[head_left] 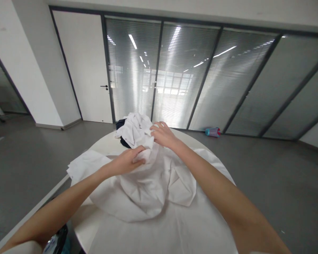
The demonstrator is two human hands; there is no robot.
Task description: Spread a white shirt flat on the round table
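A large white garment [143, 190] lies loosely bunched over a round white table [100, 144], with part of it spread toward me. I cannot make out its exact kind. At its far side, my left hand [127, 161] is closed, thumb and fingers pinching a fold of the white fabric. A little farther off and to the right, my right hand [163, 135] grips another bit of the fabric between bent fingers. Just beyond both hands sits a crumpled heap of white clothes [135, 127], and dark cloth [125, 142] shows from under it.
Behind the table stand a white door [82, 67] and glass partitions with blinds [175, 77]. A blue and pink basket-like object [212, 132] lies on the grey floor by the glass. Something dark and shiny [57, 241] is below the table's near left edge.
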